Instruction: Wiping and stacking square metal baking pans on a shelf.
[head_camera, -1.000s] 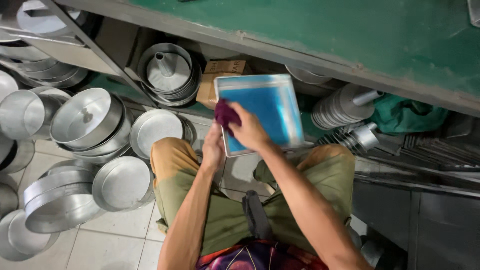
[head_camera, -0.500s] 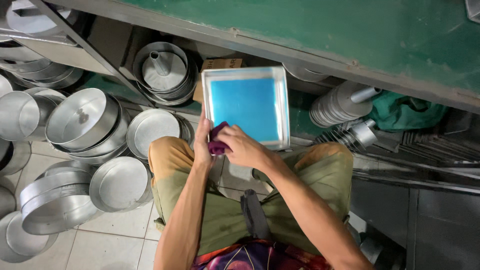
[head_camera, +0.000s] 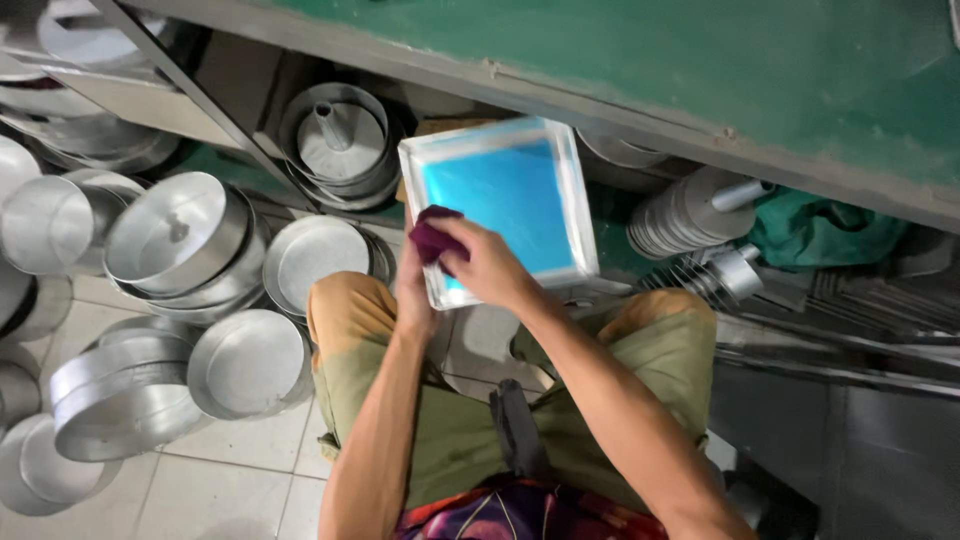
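A person's left hand (head_camera: 415, 290) grips the near-left corner of a square metal tray with a bright blue inside (head_camera: 500, 205), held above the knees. The right hand (head_camera: 490, 265) clenches a dark purple cloth (head_camera: 435, 235) against that corner, with round aluminium pans (head_camera: 180, 240) stacked on the floor to the left of both hands.

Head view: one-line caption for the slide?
Right hand presses dark purple cloth onto square metal tray with blue inside; left hand steadies tray's edge.

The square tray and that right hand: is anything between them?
Yes. In the head view a dark purple cloth lies between the right hand and the square tray, pressed against its blue inner face.
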